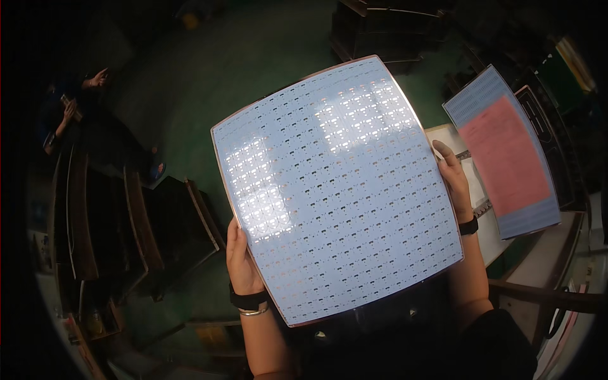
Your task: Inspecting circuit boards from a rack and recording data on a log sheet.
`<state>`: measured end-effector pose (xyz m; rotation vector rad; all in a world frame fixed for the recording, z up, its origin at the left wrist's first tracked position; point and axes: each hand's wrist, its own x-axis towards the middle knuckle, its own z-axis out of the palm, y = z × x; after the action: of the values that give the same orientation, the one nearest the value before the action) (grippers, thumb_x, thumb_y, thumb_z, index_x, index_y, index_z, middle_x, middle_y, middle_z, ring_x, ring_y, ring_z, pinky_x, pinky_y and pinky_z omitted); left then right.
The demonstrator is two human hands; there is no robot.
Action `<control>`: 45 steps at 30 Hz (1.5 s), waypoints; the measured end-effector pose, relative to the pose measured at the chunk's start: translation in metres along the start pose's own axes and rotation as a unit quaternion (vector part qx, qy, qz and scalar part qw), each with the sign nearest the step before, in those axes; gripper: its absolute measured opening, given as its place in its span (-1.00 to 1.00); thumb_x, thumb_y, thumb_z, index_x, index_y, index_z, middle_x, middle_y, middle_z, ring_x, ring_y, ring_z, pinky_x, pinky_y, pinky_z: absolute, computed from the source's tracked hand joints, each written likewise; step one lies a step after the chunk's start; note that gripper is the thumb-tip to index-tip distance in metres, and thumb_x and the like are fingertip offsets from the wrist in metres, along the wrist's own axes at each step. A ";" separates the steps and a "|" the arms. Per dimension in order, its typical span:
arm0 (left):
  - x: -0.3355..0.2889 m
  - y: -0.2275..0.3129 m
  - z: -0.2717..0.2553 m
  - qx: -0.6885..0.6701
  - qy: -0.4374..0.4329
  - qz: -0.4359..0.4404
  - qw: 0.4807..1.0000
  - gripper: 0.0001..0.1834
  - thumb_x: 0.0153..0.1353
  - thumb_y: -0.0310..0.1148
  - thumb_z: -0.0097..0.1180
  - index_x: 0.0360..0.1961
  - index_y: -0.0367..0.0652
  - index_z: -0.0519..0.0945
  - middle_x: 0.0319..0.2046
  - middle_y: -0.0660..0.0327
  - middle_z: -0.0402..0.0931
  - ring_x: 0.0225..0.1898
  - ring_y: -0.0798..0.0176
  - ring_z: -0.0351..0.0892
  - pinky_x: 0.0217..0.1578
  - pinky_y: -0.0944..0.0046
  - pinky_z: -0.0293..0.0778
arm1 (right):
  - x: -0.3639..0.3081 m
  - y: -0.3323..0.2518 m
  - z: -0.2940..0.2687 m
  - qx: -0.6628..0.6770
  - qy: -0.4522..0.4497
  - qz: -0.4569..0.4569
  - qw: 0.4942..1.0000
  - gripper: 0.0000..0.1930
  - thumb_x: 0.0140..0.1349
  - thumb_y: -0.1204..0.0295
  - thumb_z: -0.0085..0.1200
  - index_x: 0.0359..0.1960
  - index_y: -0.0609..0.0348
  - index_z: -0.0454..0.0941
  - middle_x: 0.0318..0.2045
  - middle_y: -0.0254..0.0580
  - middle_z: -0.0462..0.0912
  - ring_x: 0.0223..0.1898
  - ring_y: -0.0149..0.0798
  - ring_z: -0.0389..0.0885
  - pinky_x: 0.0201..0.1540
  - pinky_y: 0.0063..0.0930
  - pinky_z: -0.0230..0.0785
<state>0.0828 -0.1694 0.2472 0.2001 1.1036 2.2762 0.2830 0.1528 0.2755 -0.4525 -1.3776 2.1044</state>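
Observation:
A large light-blue circuit board panel (pixel 354 209) with a copper-coloured rim fills the middle of the view. Rows of small dark and shiny marks cover its face, and two bright patches of reflected light lie on it. My left hand (pixel 244 263) grips its left edge low down, with a dark band and a metal bangle at the wrist. On the right edge, my right hand (pixel 453 180) holds it, a dark band around that wrist too. The panel is tilted, held up off any surface. Fingers behind it are hidden.
At right, a blue panel with a pink sheet (pixel 506 155) lies over a pale surface, beside a dark frame (pixel 550 142). Dark racks (pixel 142 221) stand at left, more shelving (pixel 380 31) at the far side. Another person (pixel 69 114) stands far left, hands raised. The floor (pixel 266 38) is green.

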 end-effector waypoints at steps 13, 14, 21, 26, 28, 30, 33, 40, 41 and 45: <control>0.004 -0.023 -0.014 -0.009 0.043 0.024 0.999 -0.64 0.32 -0.39 -0.18 0.10 -0.29 0.28 0.00 0.11 0.42 0.02 0.27 0.42 0.04 0.27 0.36 | -0.014 -0.010 0.017 -0.014 -0.024 0.031 0.999 -0.31 0.20 0.36 0.04 0.29 0.27 -0.02 0.09 0.01 0.40 0.09 -0.28 0.39 0.13 -0.45 0.20; 0.007 -0.025 -0.018 -0.011 0.045 0.028 0.999 -0.64 0.32 -0.39 -0.18 0.10 -0.29 0.28 0.00 0.11 0.42 0.02 0.27 0.42 0.04 0.27 0.36 | -0.018 -0.007 0.014 -0.015 -0.030 0.031 0.999 -0.31 0.20 0.36 0.04 0.29 0.27 -0.02 0.09 0.01 0.40 0.09 -0.28 0.39 0.13 -0.45 0.20; 0.044 -0.045 -0.052 0.000 0.053 -0.031 0.998 -0.65 0.33 -0.39 -0.19 0.10 -0.29 0.30 -0.05 0.12 0.46 -0.06 0.29 0.47 -0.03 0.30 0.41 | -0.061 -0.003 -0.007 -0.214 -0.072 0.262 0.938 -0.57 0.16 0.25 0.08 -0.07 0.38 0.47 -0.23 -0.19 0.57 -0.20 -0.39 0.48 -0.12 -0.49 0.32; 0.101 -0.087 -0.088 0.393 0.050 -0.134 0.908 -0.67 0.30 -0.40 -0.16 0.06 -0.22 0.40 -0.04 0.12 0.49 -0.19 0.31 0.53 -0.19 0.36 0.45 | -0.018 0.025 0.028 -0.284 -0.039 0.117 0.951 -0.68 0.27 0.33 -0.07 -0.13 0.41 0.47 -0.34 -0.25 0.59 -0.34 -0.47 0.47 -0.26 -0.57 0.34; 0.118 -0.106 -0.126 0.511 0.028 0.000 0.859 -0.72 0.25 -0.44 -0.12 -0.04 -0.22 0.48 -0.11 0.08 0.54 -0.21 0.26 0.56 -0.20 0.34 0.45 | 0.013 0.052 0.049 -0.398 -0.070 0.022 0.914 -0.69 0.29 0.37 -0.09 -0.10 0.43 0.44 -0.37 -0.16 0.62 -0.37 -0.45 0.51 -0.29 -0.53 0.36; 0.131 -0.114 -0.128 0.554 0.044 0.016 0.831 -0.76 0.20 -0.44 -0.08 -0.11 -0.17 0.51 -0.17 0.05 0.54 -0.23 0.11 0.55 -0.22 0.24 0.45 | 0.039 0.082 0.064 -0.436 -0.073 -0.030 0.896 -0.69 0.27 0.40 -0.09 -0.07 0.43 0.40 -0.40 0.02 0.62 -0.40 -0.31 0.59 -0.30 -0.46 0.39; 0.152 -0.126 -0.127 0.625 0.063 0.047 0.777 -0.80 0.14 -0.46 -0.03 -0.20 -0.12 0.55 -0.25 0.05 0.54 -0.25 -0.05 0.52 -0.24 0.10 0.44 | 0.067 0.125 0.092 -0.484 -0.037 -0.073 0.871 -0.72 0.25 0.44 -0.11 -0.09 0.41 0.40 -0.41 0.20 0.57 -0.38 0.06 0.59 -0.31 -0.31 0.40; 0.179 -0.158 -0.135 0.667 0.074 0.097 0.735 -0.79 0.07 -0.55 -0.04 -0.28 -0.12 0.58 -0.24 0.07 0.51 -0.14 -0.05 0.44 -0.09 0.12 0.37 | 0.078 0.189 0.114 -0.566 -0.049 0.012 0.823 -0.73 0.23 0.47 -0.12 -0.07 0.36 0.40 -0.44 0.28 0.54 -0.38 0.21 0.54 -0.36 -0.14 0.40; 0.181 -0.163 -0.134 0.660 0.083 0.110 0.738 -0.78 0.05 -0.56 -0.03 -0.29 -0.12 0.58 -0.23 0.07 0.51 -0.14 -0.05 0.44 -0.09 0.11 0.37 | 0.078 0.191 0.114 -0.559 -0.050 0.034 0.827 -0.72 0.23 0.47 -0.12 -0.06 0.36 0.40 -0.43 0.27 0.54 -0.37 0.21 0.54 -0.34 -0.13 0.40; 0.192 -0.171 -0.122 0.652 0.091 0.156 0.736 -0.79 0.01 -0.57 0.01 -0.31 -0.13 0.58 -0.16 0.09 0.48 -0.11 -0.04 0.42 -0.06 0.11 0.36 | 0.087 0.196 0.095 -0.556 -0.034 0.053 0.829 -0.66 0.23 0.47 -0.12 0.04 0.32 0.36 -0.38 0.25 0.56 -0.31 0.19 0.55 -0.29 -0.18 0.41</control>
<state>-0.0430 -0.0590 0.0169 0.7429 2.7660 1.2978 0.1064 0.0806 0.1381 -0.8992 -2.5835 1.1557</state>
